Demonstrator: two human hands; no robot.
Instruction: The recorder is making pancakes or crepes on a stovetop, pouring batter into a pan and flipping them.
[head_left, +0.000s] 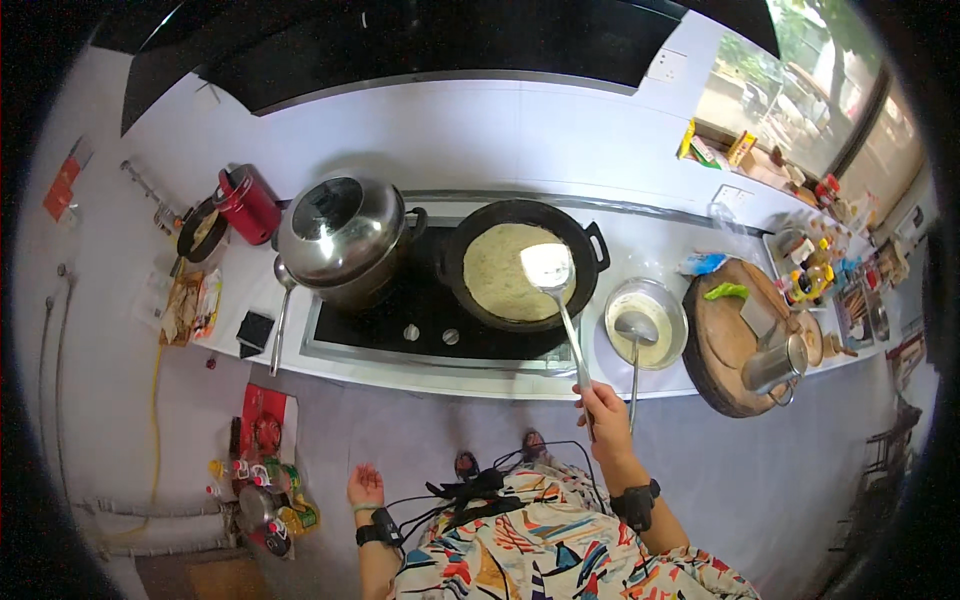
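Note:
My right hand (606, 421) grips the handle of a metal wok spatula (573, 330). The spatula's broad blade is over the right part of a pale round pancake (491, 274); whether it touches the pancake I cannot tell. The pancake covers most of the floor of a black two-handled pan (474, 225) on the cooktop. To the right of the pan, a metal bowl (611, 341) contains pale batter, with a ladle (636, 330) resting in it. Low at my left side hangs my left hand (366, 486), palm up and holding nothing.
A large lidded pot (337, 255) occupies the left of the black cooktop (375, 330). Left of it lie a long metal spoon (282, 315) and a dark square object (255, 334). A round wooden chopping board (705, 322) carries a cleaver (759, 315) and a metal cup (772, 366).

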